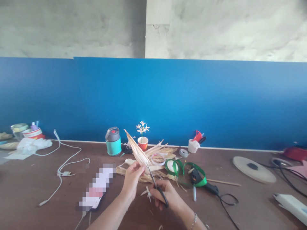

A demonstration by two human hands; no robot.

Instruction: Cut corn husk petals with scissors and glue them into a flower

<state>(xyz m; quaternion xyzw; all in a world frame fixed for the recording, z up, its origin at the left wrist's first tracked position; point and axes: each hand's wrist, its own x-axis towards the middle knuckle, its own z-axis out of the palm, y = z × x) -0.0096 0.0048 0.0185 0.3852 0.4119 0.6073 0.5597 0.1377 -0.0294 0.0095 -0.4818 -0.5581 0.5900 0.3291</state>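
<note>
I see the long pale dried husk strip [136,147] held up over the brown worktop [35,195], tip slanting up-left. Left hand [131,179]: fingers pinched tight on its lower end. Right hand [169,195]: fingers clamped thru the black-handled scissors [156,187], blades at the strip's base. Behind: pile of pale husks [161,150], small red pot w/ paper flower [143,143], teal flask w/ grey lid [113,141]. Just right of the hands: green ribbon loops [200,178], black glue gun [211,188]. White cable [64,163] well off left.

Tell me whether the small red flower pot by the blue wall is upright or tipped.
Upright. The red pot stands on its base on the table, its flower stem rising straight up.
</note>
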